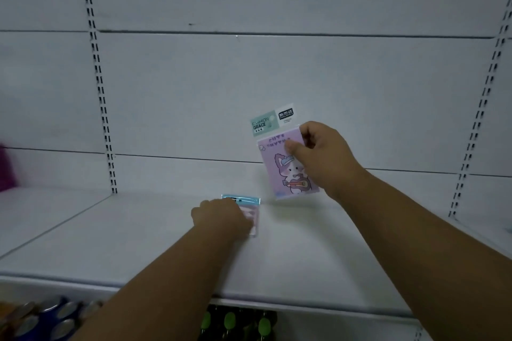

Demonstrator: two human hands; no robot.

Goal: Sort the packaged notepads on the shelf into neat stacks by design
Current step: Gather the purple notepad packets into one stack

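Note:
My right hand point(318, 158) grips a packaged purple notepad point(279, 174) with a cartoon rabbit and a green header card. It holds the pack upright in the air, just above the back of the white shelf point(138, 243). My left hand point(221, 216) rests on a pink packaged notepad point(253, 216) with a blue header that lies flat on the shelf, slightly left of and below the purple one. The hand covers most of this pack, and the fingers are hidden from view.
White back panels with slotted uprights point(102, 108) stand behind the shelf. A blurred magenta object point(5, 169) sits at the far left. Below the shelf's front edge hang blue and silver items point(47, 318) and green-tipped items point(230, 321).

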